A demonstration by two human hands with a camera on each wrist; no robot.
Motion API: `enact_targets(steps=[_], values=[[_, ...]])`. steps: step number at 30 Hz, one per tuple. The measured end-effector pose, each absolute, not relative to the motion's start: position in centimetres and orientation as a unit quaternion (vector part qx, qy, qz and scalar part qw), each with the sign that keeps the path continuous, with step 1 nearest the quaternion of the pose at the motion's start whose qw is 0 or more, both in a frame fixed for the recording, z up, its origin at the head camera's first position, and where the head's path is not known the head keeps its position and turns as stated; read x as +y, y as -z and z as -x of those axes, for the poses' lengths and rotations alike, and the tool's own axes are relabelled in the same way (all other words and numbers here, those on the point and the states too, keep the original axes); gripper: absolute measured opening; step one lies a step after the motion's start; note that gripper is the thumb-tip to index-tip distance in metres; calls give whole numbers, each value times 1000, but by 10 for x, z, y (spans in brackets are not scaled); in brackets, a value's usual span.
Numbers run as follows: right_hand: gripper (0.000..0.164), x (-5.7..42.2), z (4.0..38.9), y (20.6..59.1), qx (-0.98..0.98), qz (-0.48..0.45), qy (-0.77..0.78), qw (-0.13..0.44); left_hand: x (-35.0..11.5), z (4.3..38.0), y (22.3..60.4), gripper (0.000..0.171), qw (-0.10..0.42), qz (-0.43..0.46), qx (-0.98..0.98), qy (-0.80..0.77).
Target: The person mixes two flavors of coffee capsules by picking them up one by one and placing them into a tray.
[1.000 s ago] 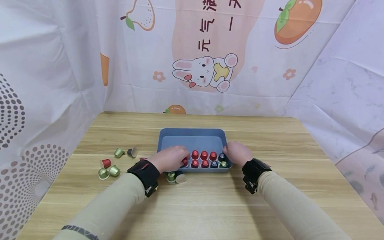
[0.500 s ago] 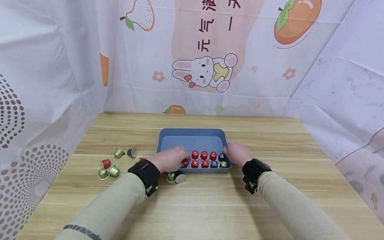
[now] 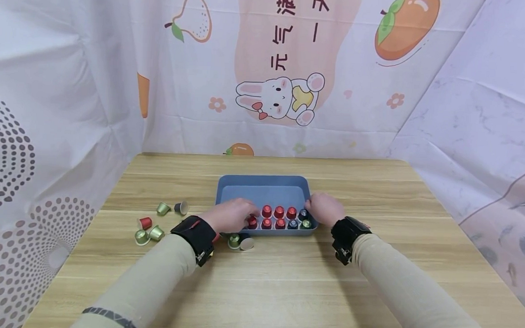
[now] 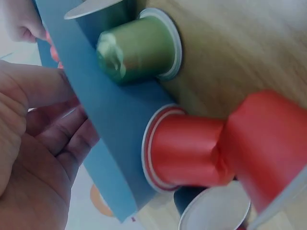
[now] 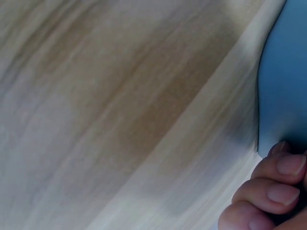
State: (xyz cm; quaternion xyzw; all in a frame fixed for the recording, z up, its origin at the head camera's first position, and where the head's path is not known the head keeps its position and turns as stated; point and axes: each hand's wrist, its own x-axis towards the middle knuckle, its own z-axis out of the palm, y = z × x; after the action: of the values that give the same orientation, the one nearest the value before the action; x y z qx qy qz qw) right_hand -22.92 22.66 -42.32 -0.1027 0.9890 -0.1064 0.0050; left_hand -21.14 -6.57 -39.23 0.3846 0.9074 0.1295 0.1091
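Observation:
A blue tray (image 3: pixel 265 193) holds two rows of upright coffee capsules along its near side, mostly red, with dark and green ones at the right. My left hand (image 3: pixel 230 216) reaches over the tray's left near corner, its fingers loosely bent beside the leftmost red capsule (image 3: pixel 252 222). In the left wrist view its thumb (image 4: pixel 48 85) stands apart from the fingers, and the tray wall hides the fingertips. At the tray's right side my right hand (image 3: pixel 326 209) grips the rim with curled fingers (image 5: pixel 268 191).
Outside the near wall lie a green capsule (image 3: pixel 233 242) and a dark capsule with a pale lid (image 3: pixel 247 244). Red capsules (image 4: pixel 192 148) lie under my left wrist. Several more, including a green one (image 3: pixel 156 233), lie on the table at left. A printed cloth (image 3: pixel 195 81) hangs behind.
My left hand has drawn slightly left, away from the leftmost red capsule, which now shows more fully in the front row. My right hand and the tray have stayed in place.

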Motion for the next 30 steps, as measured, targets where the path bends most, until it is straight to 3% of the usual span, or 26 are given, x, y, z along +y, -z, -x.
enact_targets(steps=[6, 30], values=[[37, 227, 228, 422, 989, 101, 111, 9, -72, 214, 385, 32, 114, -372, 909, -149], [39, 223, 226, 419, 990, 101, 102, 1, -140, 226, 354, 23, 55, -312, 931, -182]])
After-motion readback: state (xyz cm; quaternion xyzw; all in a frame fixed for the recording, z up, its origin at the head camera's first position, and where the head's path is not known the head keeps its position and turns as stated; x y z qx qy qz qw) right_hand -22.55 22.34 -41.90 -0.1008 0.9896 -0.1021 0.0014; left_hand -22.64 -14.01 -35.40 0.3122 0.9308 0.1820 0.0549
